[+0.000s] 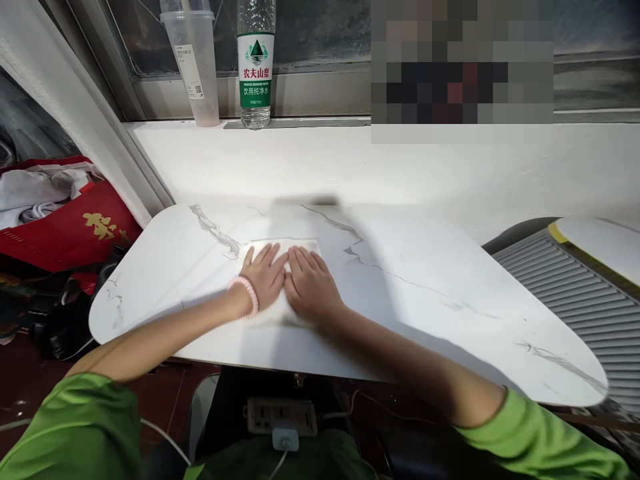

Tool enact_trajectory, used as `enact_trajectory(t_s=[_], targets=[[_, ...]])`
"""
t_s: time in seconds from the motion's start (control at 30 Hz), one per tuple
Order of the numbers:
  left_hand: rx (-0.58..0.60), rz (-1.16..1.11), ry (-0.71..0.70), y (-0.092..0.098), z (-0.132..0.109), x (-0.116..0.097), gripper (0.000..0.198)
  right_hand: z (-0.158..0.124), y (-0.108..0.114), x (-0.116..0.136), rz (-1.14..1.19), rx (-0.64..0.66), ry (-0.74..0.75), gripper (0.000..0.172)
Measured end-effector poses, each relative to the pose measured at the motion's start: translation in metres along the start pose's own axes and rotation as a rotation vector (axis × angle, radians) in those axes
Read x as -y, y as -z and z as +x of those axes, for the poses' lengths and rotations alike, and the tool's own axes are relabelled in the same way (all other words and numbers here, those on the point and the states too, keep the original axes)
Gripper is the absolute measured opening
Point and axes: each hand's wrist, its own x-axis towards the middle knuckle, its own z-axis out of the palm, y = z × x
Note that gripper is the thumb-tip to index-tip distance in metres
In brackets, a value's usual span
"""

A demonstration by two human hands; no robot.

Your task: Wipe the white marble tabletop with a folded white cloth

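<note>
A thin white cloth or tissue (267,317) lies flat on the white marble-patterned table (425,300). My left hand (264,275), with a pink beaded bracelet (245,293) at its wrist, presses palm down on the left part of the sheet, fingers spread. Beside it, almost touching, my right hand (313,280) rests flat on the sheet's right part with its fingers stretched out. Neither hand grips anything. Much of the sheet is hidden under the hands, and I cannot tell whether it is paper or fabric.
A clear plastic cup (204,80) and a water bottle (256,73) stand on the sill behind the table. At the left sits a red bag (75,227) with clothes. A power strip (257,415) with a plugged-in charger (285,438) is below the table's front edge.
</note>
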Motion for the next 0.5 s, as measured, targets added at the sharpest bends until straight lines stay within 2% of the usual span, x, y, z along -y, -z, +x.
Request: enact_trajectory(t_s=[0.07,0.13,0.23,0.33,0.43,0.5], targets=[[-0.03,-0.017,-0.028,0.003,-0.033,-0.009,0.049,-0.023,0.009,0.015,-0.012,0.006,0.088,0.056],[-0.07,-0.046,-0.046,0.005,-0.056,-0.013,0.049,-0.037,0.015,0.024,-0.007,0.001,0.158,0.057],[-0.101,-0.086,-0.037,0.005,-0.061,-0.005,0.048,-0.033,0.011,0.026,0.013,-0.016,0.188,0.055],[-0.028,-0.095,0.004,0.005,-0.029,0.02,0.05,0.005,-0.006,0.018,0.063,-0.05,0.177,0.053],[0.012,-0.071,0.088,0.007,0.026,0.055,0.056,0.063,-0.028,0.006,0.104,-0.043,0.129,0.053],[0.023,-0.042,0.148,0.009,0.063,0.077,0.057,0.101,-0.041,-0.001,0.099,-0.005,0.062,0.045]])
